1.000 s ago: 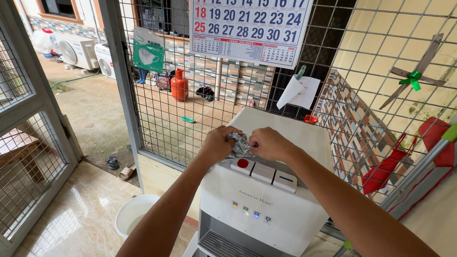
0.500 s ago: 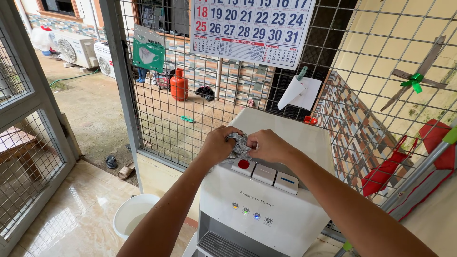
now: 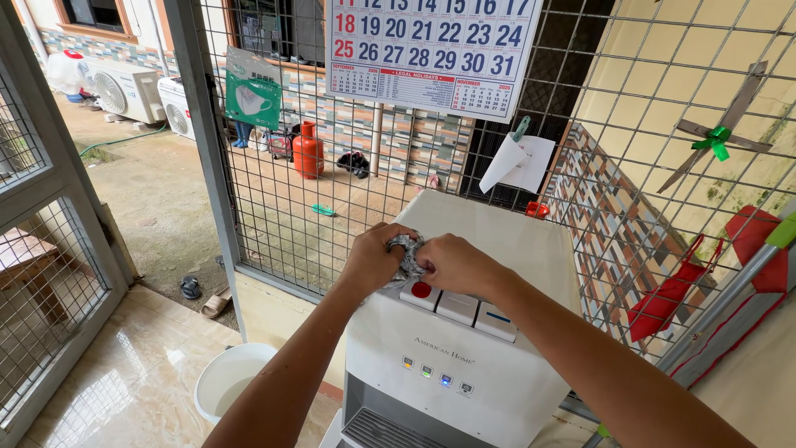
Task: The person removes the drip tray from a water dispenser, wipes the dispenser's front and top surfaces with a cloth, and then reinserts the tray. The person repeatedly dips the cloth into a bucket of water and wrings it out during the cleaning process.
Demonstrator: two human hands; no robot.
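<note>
- A small grey patterned cloth [image 3: 407,255], crumpled into a tight wad, sits just left of the frame's centre.
- It is pinched between the left hand [image 3: 375,255] and the right hand [image 3: 452,262], so only a narrow strip of fabric shows between the knuckles.
- The wad rests at the front left corner of the white water dispenser [image 3: 489,241], just above the red button.
</note>
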